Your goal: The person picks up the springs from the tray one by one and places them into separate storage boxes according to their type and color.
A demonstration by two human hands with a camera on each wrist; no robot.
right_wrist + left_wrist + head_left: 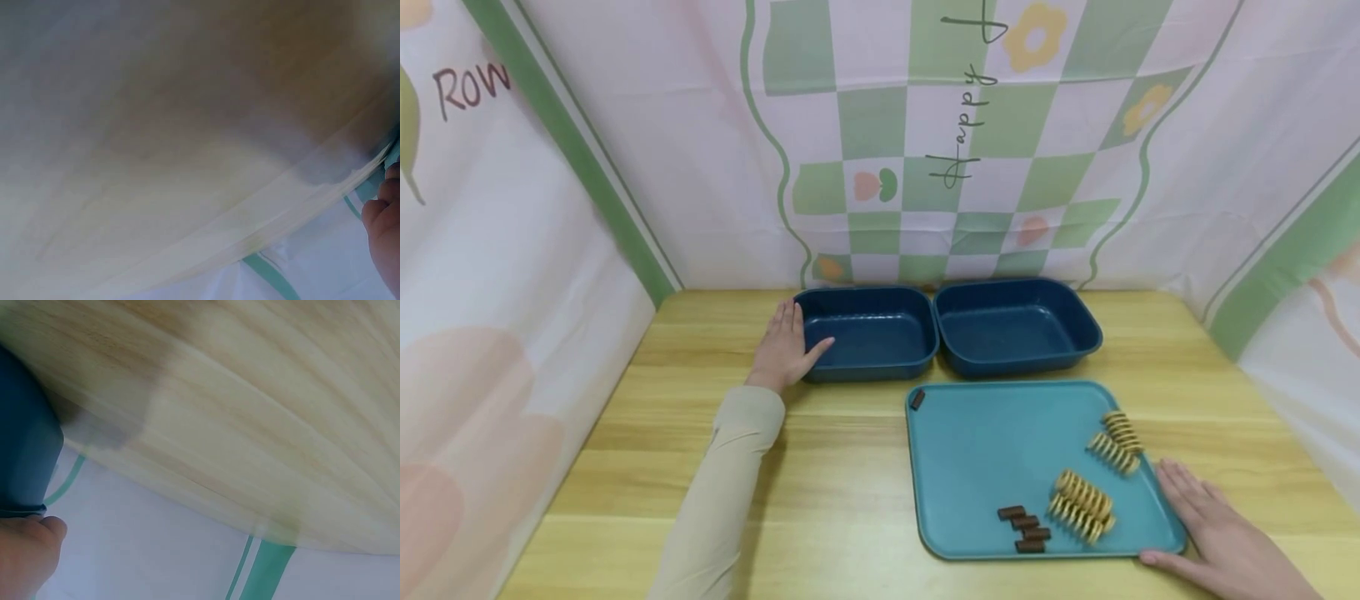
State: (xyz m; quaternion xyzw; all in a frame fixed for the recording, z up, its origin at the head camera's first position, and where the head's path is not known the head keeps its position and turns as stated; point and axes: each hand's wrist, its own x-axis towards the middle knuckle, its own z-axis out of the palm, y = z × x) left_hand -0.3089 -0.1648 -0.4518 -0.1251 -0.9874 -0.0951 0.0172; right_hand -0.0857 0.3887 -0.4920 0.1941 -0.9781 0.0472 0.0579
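My left hand (782,348) rests against the left end of a dark blue rectangular dish (868,372), fingers straight along its side and thumb over the near rim. In the left wrist view, part of that dish (25,437) and the fingers (31,547) show at the left edge. Beside the near right corner of a teal tray (977,450) lies my right hand (1217,529), its fingers extended along the right edge and thumb at the front corner. On the tray are several tan spiral-shaped pieces (1082,504) and several short dark brown tubes (1030,533).
A second dark blue dish (1022,365) stands right of the first, their ends touching or nearly so. One dark brown tube (917,400) sits alone at the tray's far left corner. Behind the wooden table (835,492) hangs a patterned cloth (715,167).
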